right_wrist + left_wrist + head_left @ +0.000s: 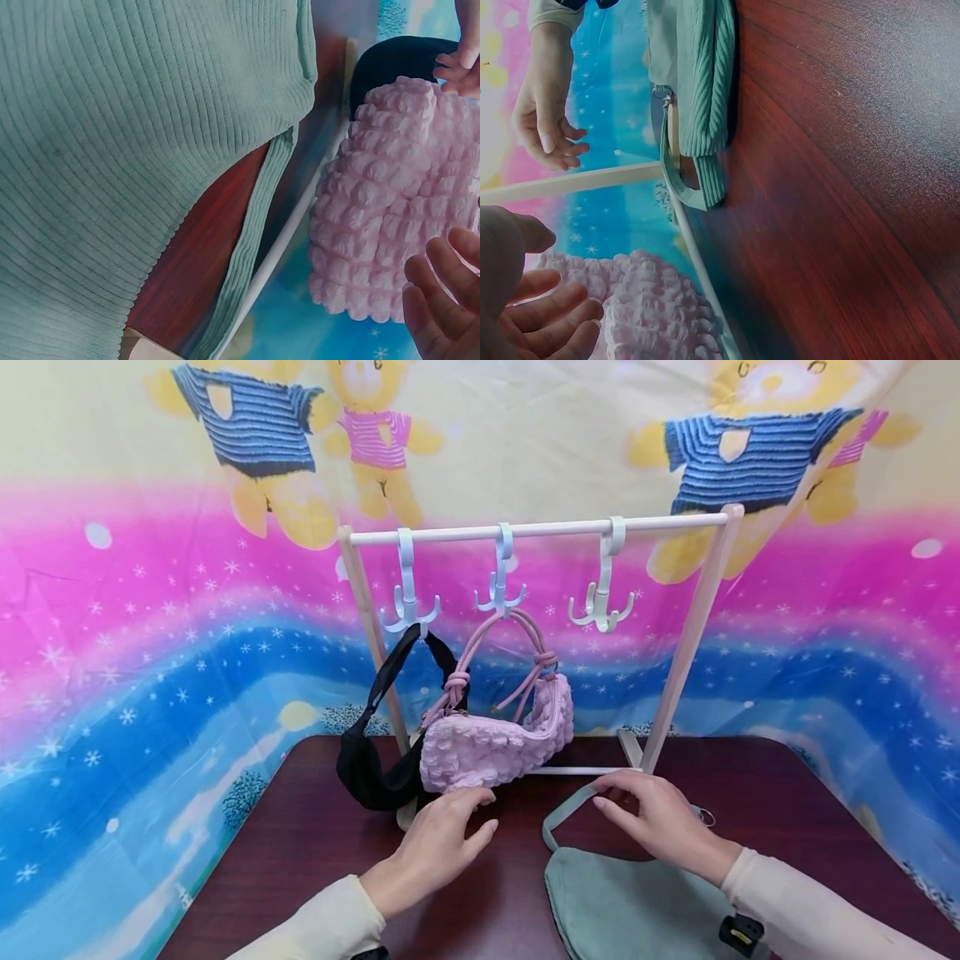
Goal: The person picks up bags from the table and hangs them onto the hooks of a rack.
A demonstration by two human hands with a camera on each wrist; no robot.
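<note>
A green corduroy shoulder bag [630, 897] lies on the table at the front right, its strap [561, 818] looping toward the rack. My right hand [663, 818] hovers over the bag with loosely bent fingers; the left wrist view shows it apart from the strap, holding nothing. My left hand [435, 847] is held in front of a puffy pink bag [495, 747], its fingers relaxed and nothing in them. Knotted pink handles hang this bag from the middle hook [501, 585]. Behind it, a black bag [375, 768] hangs by its strap from the left hook [407, 585].
A wooden rack [686, 643] stands at the back of the dark red-brown table [262, 877]. On its top bar, the right hook [604, 585] bears no bag. A backdrop [150, 693] printed with bears and snowflakes surrounds the table's rear.
</note>
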